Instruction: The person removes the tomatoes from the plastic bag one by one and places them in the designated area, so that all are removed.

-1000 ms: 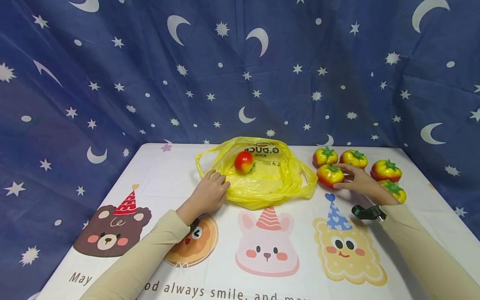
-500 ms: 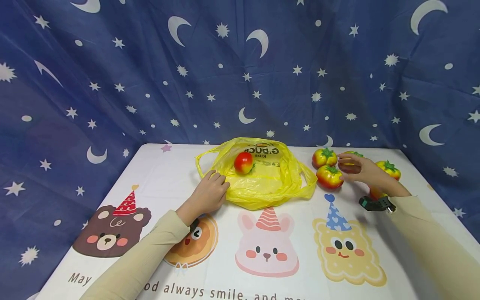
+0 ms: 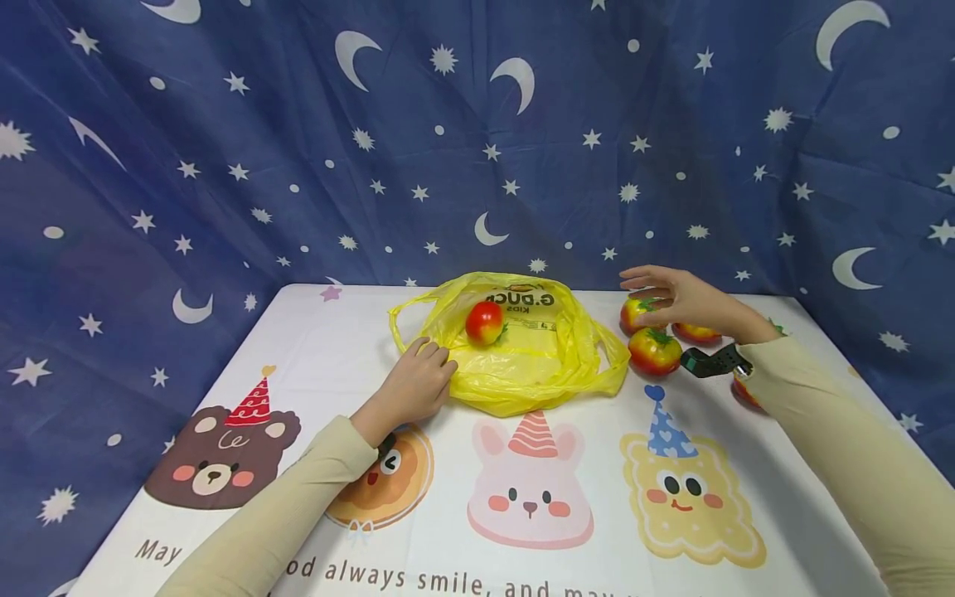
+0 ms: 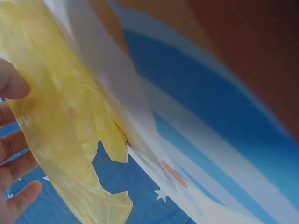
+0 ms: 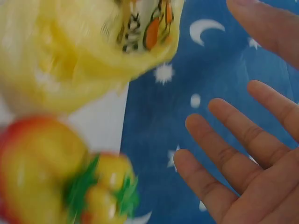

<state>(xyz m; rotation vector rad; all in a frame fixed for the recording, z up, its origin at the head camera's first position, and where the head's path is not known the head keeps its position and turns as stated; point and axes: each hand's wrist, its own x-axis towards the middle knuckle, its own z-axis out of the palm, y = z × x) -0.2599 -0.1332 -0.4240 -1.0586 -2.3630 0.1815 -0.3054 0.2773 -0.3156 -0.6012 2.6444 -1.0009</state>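
My left hand [image 3: 416, 383] pinches the left edge of a yellow plastic bag [image 3: 515, 369] that lies with its mouth spread towards me. In the left wrist view, the thumb lies on one side of the thin film [image 4: 56, 98]. One red-and-yellow toy tomato [image 3: 485, 322] sits inside the bag. To the right, my right hand [image 3: 686, 300] hovers over the back of a group of toy tomatoes with green tops, holding nothing. Its fingers are spread in the right wrist view. The front tomato [image 3: 655, 353] is in plain sight; the one behind it [image 3: 632, 315] is partly covered.
Two more tomatoes, one behind the wrist [image 3: 697, 334] and one by the forearm [image 3: 746, 393], are partly hidden. A white cloth [image 3: 448, 514] with cartoon prints covers the table. Behind hangs a blue curtain [image 3: 418, 149] with moons and stars.
My right hand has left the front tomato, drawn back to the right, then risen and moved left over the rear ones. The left hand and bag have stayed put.
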